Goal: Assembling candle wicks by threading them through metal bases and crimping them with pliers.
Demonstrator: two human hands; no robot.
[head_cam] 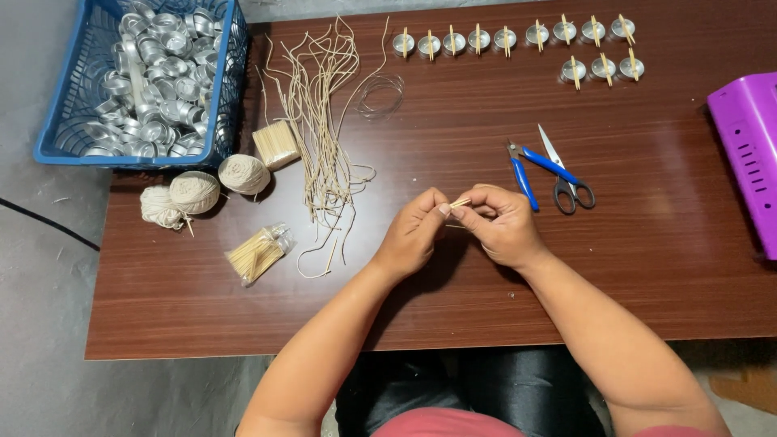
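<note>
Both forearms reach over the desk (243, 307); the left hand (413, 235) and right hand (502, 226) meet, fingers pinched narrow on a thin wooden stick (460, 203) held between them. Just beyond the right fingers lie blue-handled pliers (522, 174) and scissors (566, 174).

A single head-worn camera looks steeply down, fairly near, at the brown table (647, 267) ahead.
</note>
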